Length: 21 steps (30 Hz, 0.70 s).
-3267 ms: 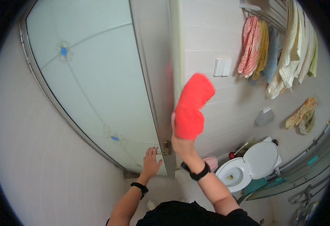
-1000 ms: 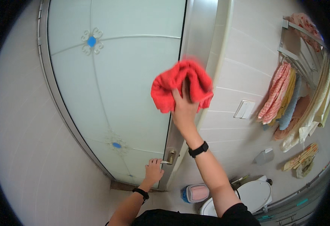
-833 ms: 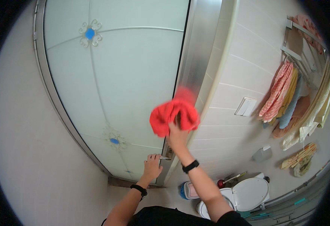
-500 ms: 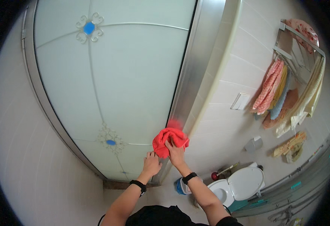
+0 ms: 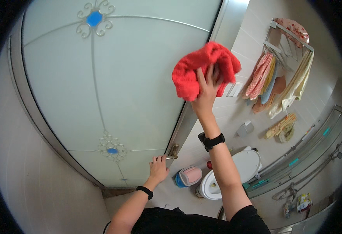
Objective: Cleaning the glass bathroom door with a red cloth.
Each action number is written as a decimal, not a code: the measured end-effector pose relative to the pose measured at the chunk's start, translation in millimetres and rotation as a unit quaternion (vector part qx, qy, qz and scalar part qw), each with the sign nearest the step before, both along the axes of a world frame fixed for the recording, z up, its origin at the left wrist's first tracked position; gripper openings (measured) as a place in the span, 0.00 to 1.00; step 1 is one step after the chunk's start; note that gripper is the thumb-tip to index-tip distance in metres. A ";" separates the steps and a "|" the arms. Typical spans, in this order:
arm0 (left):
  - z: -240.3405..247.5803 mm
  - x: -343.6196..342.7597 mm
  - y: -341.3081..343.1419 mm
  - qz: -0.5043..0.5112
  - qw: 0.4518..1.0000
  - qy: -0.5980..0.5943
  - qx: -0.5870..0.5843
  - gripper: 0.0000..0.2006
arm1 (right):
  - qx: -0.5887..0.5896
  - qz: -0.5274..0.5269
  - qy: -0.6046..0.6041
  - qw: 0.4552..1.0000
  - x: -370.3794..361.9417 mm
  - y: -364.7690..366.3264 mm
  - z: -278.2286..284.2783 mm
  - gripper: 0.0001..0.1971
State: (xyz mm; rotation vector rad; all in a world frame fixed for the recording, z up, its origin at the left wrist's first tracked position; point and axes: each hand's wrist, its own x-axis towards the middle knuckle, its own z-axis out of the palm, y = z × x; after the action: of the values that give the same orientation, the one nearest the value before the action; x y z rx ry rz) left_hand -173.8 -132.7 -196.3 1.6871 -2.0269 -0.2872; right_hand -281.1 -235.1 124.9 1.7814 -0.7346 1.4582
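A frosted glass door (image 5: 139,85) in a metal frame fills the left and middle, with scrolled ornaments and blue insets. My right hand (image 5: 207,91) is raised to the door's right edge and holds a bunched red cloth (image 5: 186,72) there, fingers pressed into its folds. Lower down, my left hand (image 5: 158,170) has its fingers curled at the end of the metal door handle (image 5: 173,151). Part of that grip is hidden behind the back of the hand.
Right of the door, towels (image 5: 260,76) hang from a wall rack beside a white switch (image 5: 234,89). A toilet (image 5: 247,163) and a lidded bin (image 5: 190,175) stand below. A shower hose (image 5: 311,181) hangs at far right, and a tiled wall (image 5: 54,175) borders the left.
My right hand has risen along the door's edge with the red cloth, uncovering the handle. My left hand stays low by the handle. The door's edge has swung away from the wall frame.
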 end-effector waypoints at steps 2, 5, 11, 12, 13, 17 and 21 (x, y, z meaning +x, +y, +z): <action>-2.2 -2.3 2.1 -0.018 1.000 0.016 -0.008 0.31 | 0.071 0.018 -0.017 0.997 -6.9 -2.4 -39.0 0.26; -15.3 10.9 8.4 -0.019 0.999 0.025 -0.026 0.31 | 0.138 0.035 -0.078 0.987 6.9 12.1 -106.6 0.17; -6.5 2.8 9.2 -0.030 0.998 0.047 -0.022 0.28 | 0.338 -0.018 -0.015 0.941 -3.4 58.2 -280.8 0.16; -7.4 3.7 9.9 -0.033 0.999 0.033 -0.019 0.28 | 0.337 -0.020 -0.016 0.941 -5.0 60.2 -282.4 0.16; -8.1 3.5 9.7 -0.036 0.999 0.018 -0.016 0.28 | 0.394 -0.033 -0.001 0.919 -12.5 61.6 -282.0 0.18; -5.7 4.5 16.3 -0.010 0.999 0.045 -0.015 0.28 | 0.309 -0.073 0.038 0.948 -16.3 66.0 -248.5 0.20; 1.5 -1.6 22.2 0.009 0.999 0.038 -0.008 0.28 | 0.201 -0.019 0.079 0.976 -49.6 34.8 -172.5 0.14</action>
State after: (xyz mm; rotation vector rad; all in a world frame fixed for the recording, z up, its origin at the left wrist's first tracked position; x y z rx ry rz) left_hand -175.4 -110.5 -194.9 1.6585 -1.9517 -0.3229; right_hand -330.7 -200.3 -47.6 2.1429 -1.0291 1.1821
